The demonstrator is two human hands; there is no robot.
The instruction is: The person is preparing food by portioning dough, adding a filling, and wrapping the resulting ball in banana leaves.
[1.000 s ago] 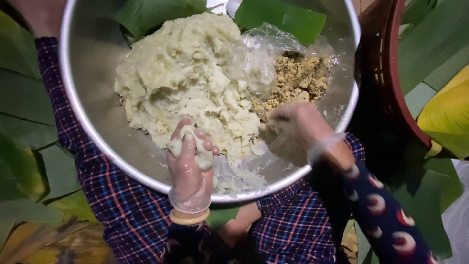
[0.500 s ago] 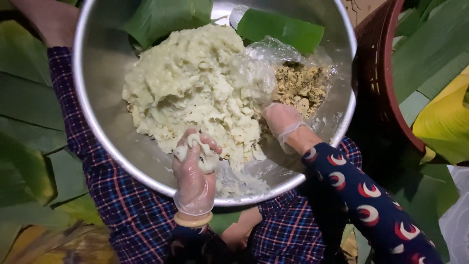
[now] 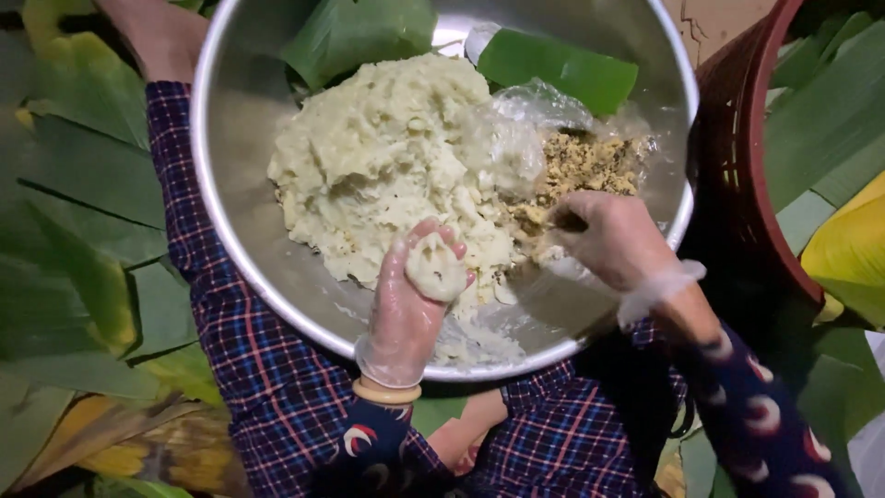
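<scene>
A big steel bowl (image 3: 240,231) rests on my lap, with a mound of pale mashed paste (image 3: 378,157) on its left side and a crumbly brown filling (image 3: 590,166) on clear plastic on its right. My left hand (image 3: 410,304), in a thin clear glove, cups a flattened lump of paste (image 3: 435,267) in its palm. My right hand (image 3: 613,240), gloved too, reaches into the edge of the brown filling with its fingertips down in it.
Green leaves (image 3: 553,69) lie inside the bowl's far side. More green and yellowing leaves (image 3: 83,277) cover the ground at left and right. A dark red plastic basket (image 3: 747,166) stands just right of the bowl. My lap is covered in checked cloth (image 3: 267,369).
My left hand has turned palm up and the paste lump now lies flat in it. My right hand has moved from the bowl's near side up into the brown filling.
</scene>
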